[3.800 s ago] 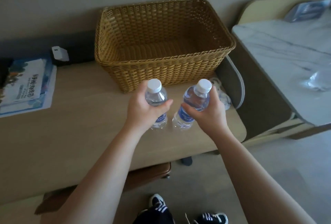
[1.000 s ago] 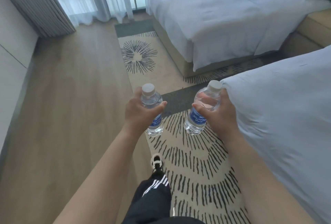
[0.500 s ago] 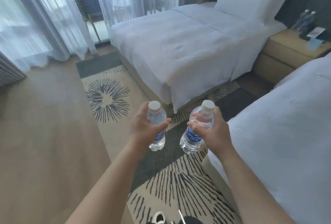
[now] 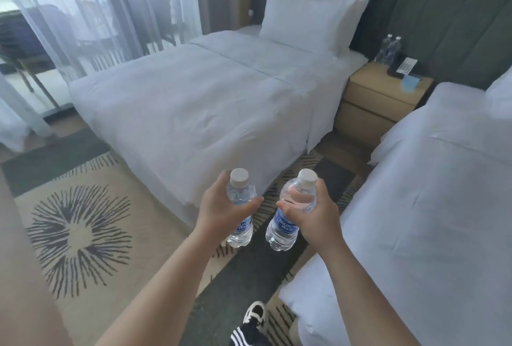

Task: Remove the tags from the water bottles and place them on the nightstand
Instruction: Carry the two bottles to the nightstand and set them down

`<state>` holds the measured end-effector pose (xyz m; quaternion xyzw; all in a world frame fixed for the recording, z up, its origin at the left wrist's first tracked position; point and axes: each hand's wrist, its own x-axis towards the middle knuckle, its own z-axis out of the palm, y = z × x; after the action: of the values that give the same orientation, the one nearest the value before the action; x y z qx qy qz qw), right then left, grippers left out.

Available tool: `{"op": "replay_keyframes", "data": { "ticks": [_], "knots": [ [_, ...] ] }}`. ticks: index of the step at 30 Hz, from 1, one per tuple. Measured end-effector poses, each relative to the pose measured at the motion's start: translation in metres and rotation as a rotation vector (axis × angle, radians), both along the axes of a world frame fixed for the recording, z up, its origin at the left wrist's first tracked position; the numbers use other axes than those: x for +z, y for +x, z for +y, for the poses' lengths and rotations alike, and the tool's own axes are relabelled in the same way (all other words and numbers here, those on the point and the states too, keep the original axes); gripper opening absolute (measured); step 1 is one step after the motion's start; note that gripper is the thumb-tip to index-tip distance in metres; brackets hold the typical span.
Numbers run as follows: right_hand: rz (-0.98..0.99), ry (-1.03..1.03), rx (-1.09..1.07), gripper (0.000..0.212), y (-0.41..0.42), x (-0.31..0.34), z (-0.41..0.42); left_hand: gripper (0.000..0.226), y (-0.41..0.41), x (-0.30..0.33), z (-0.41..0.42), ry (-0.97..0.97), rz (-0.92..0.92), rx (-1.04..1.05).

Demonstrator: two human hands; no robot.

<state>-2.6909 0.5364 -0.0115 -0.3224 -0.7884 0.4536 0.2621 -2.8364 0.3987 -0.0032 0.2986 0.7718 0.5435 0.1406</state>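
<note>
My left hand (image 4: 219, 211) grips a small clear water bottle (image 4: 240, 193) with a white cap and a blue label. A second bottle of the same kind (image 4: 288, 228) is held in my right hand (image 4: 318, 214), tilted slightly left. Both bottles hang in the air over the rug, between the two beds. The light wooden nightstand (image 4: 374, 96) stands far ahead at the upper right, against the dark green headboard wall. No tags show on the held bottles.
Two more water bottles (image 4: 389, 48), a phone (image 4: 403, 67) and a blue card (image 4: 410, 84) sit on the nightstand. A white bed (image 4: 194, 90) lies ahead, another bed (image 4: 429, 207) at right. A patterned rug (image 4: 80, 232) covers the floor; sheer curtains (image 4: 83, 13) hang at left.
The view has swung from the desk and basket into the bedroom and risen; the nightstand now shows more fully. Both hands keep the same hold on the bottles.
</note>
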Motion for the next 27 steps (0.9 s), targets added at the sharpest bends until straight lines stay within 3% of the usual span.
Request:
{"op": "replay_keyframes", "data": {
  "ticks": [10, 27],
  "knots": [
    [-0.03, 0.077, -0.244, 0.064, -0.072, 0.018, 0.191, 0.047, -0.095, 0.014, 0.225, 0.0, -0.007, -0.198],
    [-0.09, 0.005, -0.55, 0.068, -0.168, 0.001, 0.522, 0.044, -0.208, 0.006, 0.627, -0.011, 0.091, -0.531]
  ]
}}
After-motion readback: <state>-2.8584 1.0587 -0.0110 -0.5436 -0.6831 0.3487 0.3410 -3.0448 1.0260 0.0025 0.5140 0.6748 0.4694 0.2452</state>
